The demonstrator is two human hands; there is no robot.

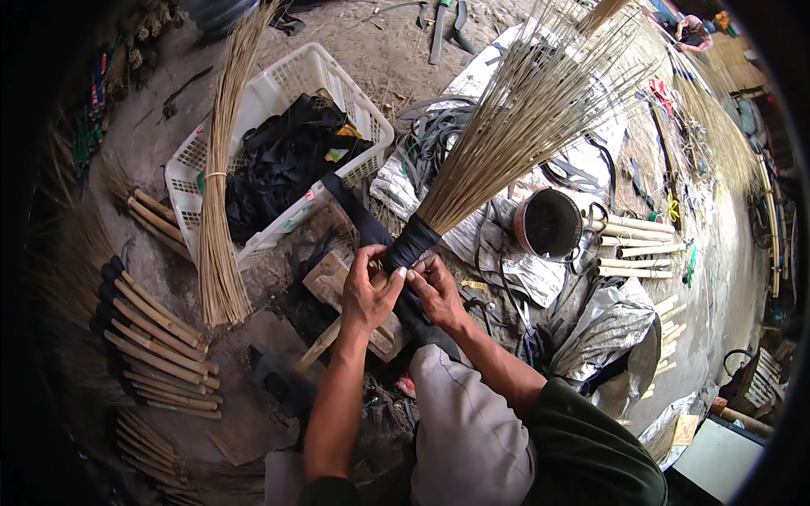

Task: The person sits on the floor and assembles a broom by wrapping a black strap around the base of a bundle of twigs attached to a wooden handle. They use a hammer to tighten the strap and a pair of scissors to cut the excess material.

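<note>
A stick broom lies across in front of me, its bristles fanning away to the upper right. Black rubber-like strip is wound round its neck. My left hand is closed round the broom just below the winding, thumb on top. Fingers of my right hand pinch at the lower edge of the winding, close to my left thumb. The bamboo handle sticks out toward the lower left beneath my left hand. A wide black band stretches between the crate and the wound neck.
A white plastic crate holds black strips, with a tied bundle of sticks leaning over it. Several finished-looking brooms lie at left. To the right are a round bucket, bamboo pieces and scissors.
</note>
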